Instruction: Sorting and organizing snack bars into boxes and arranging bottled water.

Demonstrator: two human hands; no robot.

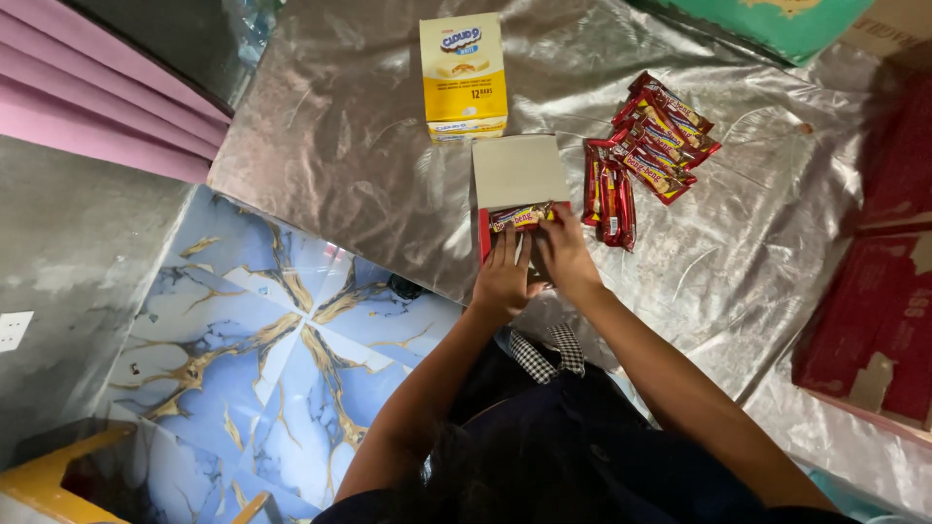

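Red-wrapped bar (520,215) sits crosswise in the mouth of the small red box (517,194), pinched between both hands. Left hand (503,277) has fingers spread flat over the box's near edge, steadying it; right hand (565,254) grips the bar's right end with closed fingertips. Box flap stands open, plain grey card inside, so the opening faces the person. Just right, loose bars (646,150) lie in a glossy, crinkly heap within reach. Beyond the box stands a yellow carton (463,76), upright, rectangular. All rest on a wrinkled silver sheet (369,165) over marbled blue tile (262,359).
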